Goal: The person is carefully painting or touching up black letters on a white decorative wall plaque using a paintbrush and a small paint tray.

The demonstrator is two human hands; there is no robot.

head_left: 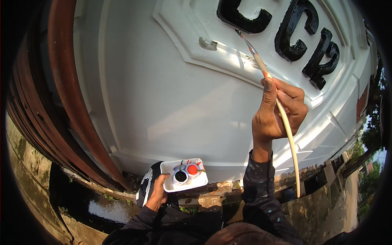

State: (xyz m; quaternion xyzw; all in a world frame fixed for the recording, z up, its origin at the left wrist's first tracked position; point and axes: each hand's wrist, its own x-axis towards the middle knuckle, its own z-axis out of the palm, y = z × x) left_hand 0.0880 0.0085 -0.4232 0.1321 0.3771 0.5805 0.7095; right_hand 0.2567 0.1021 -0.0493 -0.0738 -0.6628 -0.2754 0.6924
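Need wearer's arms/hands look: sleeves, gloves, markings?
Left hand and right hand: both bare, no gloves or watch visible. Left sleeve and right sleeve: long, dark, near-black, reaching about the wrists. Right one shows a few pale blue-green spots.

Paintbrush [290, 134]: creamy pale-wood handle, orangey-red smudge up top, silvery collar, dark bristles with some red
Tray [185, 188]: plain white, red and dark smears on the inside
Black paint [180, 176]: proper jet black, in a whitish cup
Red paint [192, 170]: super bright, leaning orange
Raised letters [249, 27]: glossy black, shiny highlights all over
Wall [163, 106]: white, going bluish-grey in the shade, with bright sun streaks
Patch [208, 43]: murky grey smear on the white
Right sleeve [258, 185]: black-ish, little teal flecks
Pipe [64, 77]: rusty reddish brown
Water [110, 210]: nearly black, silvery ripple pattern
Leaves [369, 181]: green
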